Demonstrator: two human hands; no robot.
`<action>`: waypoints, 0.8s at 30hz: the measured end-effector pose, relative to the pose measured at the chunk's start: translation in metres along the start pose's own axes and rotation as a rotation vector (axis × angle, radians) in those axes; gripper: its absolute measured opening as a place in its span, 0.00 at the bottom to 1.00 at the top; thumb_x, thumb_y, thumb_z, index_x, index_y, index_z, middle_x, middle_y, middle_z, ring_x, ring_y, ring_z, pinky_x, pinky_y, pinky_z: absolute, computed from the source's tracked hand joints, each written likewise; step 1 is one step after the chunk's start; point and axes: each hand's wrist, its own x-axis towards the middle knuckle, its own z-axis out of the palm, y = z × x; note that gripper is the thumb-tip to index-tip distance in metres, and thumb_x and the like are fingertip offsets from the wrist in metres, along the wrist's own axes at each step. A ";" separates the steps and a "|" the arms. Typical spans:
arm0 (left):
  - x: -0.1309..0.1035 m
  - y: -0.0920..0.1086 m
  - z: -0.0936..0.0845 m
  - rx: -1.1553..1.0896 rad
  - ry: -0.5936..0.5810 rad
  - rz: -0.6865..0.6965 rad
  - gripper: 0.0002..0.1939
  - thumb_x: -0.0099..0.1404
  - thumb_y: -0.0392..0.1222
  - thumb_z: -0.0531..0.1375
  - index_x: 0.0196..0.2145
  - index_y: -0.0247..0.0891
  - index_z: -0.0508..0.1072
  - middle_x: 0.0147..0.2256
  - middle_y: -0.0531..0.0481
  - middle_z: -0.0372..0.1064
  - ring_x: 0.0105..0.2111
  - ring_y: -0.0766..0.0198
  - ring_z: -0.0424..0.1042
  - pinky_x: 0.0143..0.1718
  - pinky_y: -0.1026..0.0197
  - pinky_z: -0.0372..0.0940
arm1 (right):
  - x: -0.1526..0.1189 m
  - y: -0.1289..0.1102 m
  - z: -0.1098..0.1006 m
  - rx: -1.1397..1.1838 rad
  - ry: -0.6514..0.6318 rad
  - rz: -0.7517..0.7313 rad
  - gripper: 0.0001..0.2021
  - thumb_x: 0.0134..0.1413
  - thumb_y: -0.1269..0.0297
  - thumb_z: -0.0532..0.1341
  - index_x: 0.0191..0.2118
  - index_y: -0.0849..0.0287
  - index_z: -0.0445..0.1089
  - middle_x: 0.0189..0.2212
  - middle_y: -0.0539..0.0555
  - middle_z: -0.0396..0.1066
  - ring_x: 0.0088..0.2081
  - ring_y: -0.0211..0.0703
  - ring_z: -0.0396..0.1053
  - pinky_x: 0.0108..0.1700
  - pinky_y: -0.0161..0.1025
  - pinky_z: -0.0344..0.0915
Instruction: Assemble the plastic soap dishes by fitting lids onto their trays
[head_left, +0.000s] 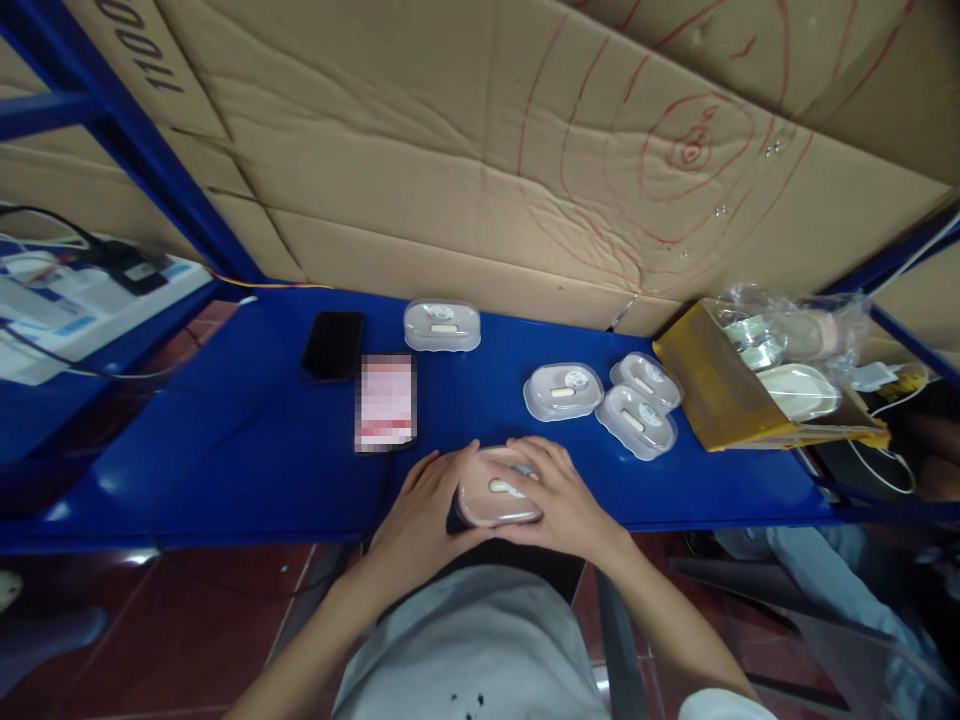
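Note:
At the front edge of the blue table, both my hands are around a small oval plastic box. The box has a clear lid with a white tab and a round label, and looks pinkish inside. My left hand grips its left side, fingers curved along the wall. From the right, my right hand wraps it, with fingers over part of the lid and label. Similar boxes stand beyond: one clear box at the back, another box right of centre, and two touching boxes beside it.
A dark phone and a second phone with a blurred, lit screen lie left of centre. On the right, a cardboard box holds plastic-wrapped items. Cardboard walls the back. Power strips and cables lie left; a person's leg shows right.

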 end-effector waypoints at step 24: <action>0.133 0.027 -0.017 0.553 0.006 -0.082 0.47 0.75 0.60 0.61 0.76 0.21 0.55 0.59 0.22 0.71 0.57 0.30 0.71 0.61 0.33 0.61 | -0.033 0.103 -0.087 -0.450 0.161 0.602 0.26 0.75 0.53 0.58 0.71 0.55 0.68 0.68 0.68 0.70 0.68 0.74 0.68 0.67 0.77 0.61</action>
